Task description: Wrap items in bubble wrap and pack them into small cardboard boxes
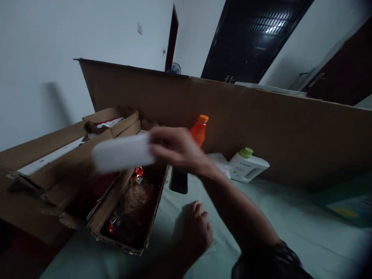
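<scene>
My right hand [177, 149] grips one end of a white, flat, box-like object [124, 152], blurred by motion, and holds it above the cardboard boxes. Beneath it lies a long open cardboard box [151, 228] with plastic-wrapped packets [136, 199] and bits of red wrapping inside. Right of that box, my left hand [199, 224] rests on the pale green cloth [229, 240], its fingers curled in and nothing visible in them. A dark phone-like object [178, 181] lies on the cloth just beyond, partly hidden by my right hand.
An orange bottle [199, 130], a clear plastic bag [219, 162] and a white jug with a green cap [245, 166] stand against a tall cardboard panel [279, 128]. More cardboard boxes [72, 149] are at left. A green package [345, 203] is at right.
</scene>
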A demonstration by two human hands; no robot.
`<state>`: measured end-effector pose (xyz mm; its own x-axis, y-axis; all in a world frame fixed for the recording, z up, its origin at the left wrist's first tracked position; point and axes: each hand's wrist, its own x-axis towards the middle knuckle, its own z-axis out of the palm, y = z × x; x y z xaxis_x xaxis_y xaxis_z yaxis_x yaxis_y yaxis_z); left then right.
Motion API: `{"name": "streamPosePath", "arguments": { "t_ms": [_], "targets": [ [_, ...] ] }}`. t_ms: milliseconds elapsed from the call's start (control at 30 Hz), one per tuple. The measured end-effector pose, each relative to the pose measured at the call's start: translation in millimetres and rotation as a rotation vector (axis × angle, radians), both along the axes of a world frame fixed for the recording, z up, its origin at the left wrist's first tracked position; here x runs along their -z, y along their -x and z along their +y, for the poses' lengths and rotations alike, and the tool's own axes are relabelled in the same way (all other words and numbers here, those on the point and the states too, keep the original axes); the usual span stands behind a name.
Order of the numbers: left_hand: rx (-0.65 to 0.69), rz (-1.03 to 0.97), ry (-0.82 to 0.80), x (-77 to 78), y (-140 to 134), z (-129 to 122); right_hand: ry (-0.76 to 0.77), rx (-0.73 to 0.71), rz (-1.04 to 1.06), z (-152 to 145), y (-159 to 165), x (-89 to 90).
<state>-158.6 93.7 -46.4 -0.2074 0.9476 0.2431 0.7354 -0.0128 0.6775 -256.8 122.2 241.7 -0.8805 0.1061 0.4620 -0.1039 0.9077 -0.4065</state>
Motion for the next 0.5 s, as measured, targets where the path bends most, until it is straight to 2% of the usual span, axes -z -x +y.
{"name": "streamPosePath", "arguments": {
  "t_ms": [67,133,200,233,300,400,500],
  "targets": [
    [-0.001,-0.023,-0.002,-0.7,1.3,1.1,0.102,0.368,0.387,40.6,-56.4,14.9],
    [0.034,-0.025,0.003,-1.0,2.9,0.7,0.038,0.763,0.637,83.2,-100.9,40.5],
    [0.038,-0.016,0.010,-2.1,3.9,-0.5,-0.127,1.076,0.636,123.4,-128.5,72.3],
    [0.036,-0.009,0.011,-3.2,4.2,-1.3,-0.179,1.151,0.567,140.8,-135.9,89.4],
    [0.024,0.000,0.008,-6.3,4.8,-2.9,-0.205,1.172,0.442,167.3,-139.9,123.6],
    [0.039,0.016,0.023,-9.8,6.5,-4.2,-0.219,0.963,0.147,183.7,-132.8,165.6],
    [0.087,0.078,-0.001,-6.0,9.2,-1.4,-0.237,0.784,0.043,184.4,-129.0,182.2]
  ]
}}
